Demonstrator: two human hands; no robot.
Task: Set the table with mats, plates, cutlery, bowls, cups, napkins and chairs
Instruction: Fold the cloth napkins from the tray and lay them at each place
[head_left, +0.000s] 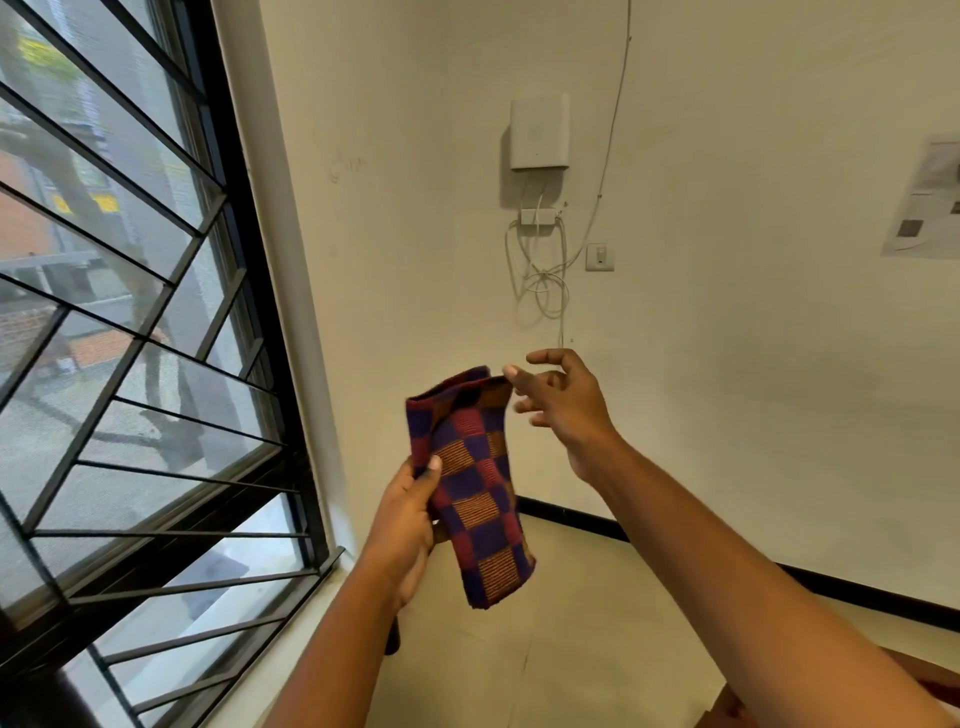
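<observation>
red, blue and orange squares cover the folded cloth (475, 488), which looks like a napkin or a small mat for the table. the left hand (410, 525) holds it up in the air in the middle of the view, with the thumb pressed on the front of it and the fingers curled round the back. the right hand (558, 400) is up by the top edge of the cloth. its fingers are spread and loose, and they grip nothing. one fingertip is just beside the top corner, but i cannot tell if it touches.

the cloth is not on a table. no table top shows here at all. only a bit of brown wood (930, 691) peeks in at the near right corner, and i cannot tell what it is.

on the left is a big window (130, 364) with black bars. far ahead is a pale wall (727, 364) with a white box (538, 132), some hanging wires (543, 280) and a switch (600, 257). a sheet of paper (924, 197) is stuck on the wall at the far right. the floor (571, 649) is pale, with a black strip along the bottom of the wall.

i think the job is not far along, as far as this view shows. no plates, cutlery, bowls, cups or chairs show. the cloth must yet go to the table and be laid down, and the other things may be left to do too.
</observation>
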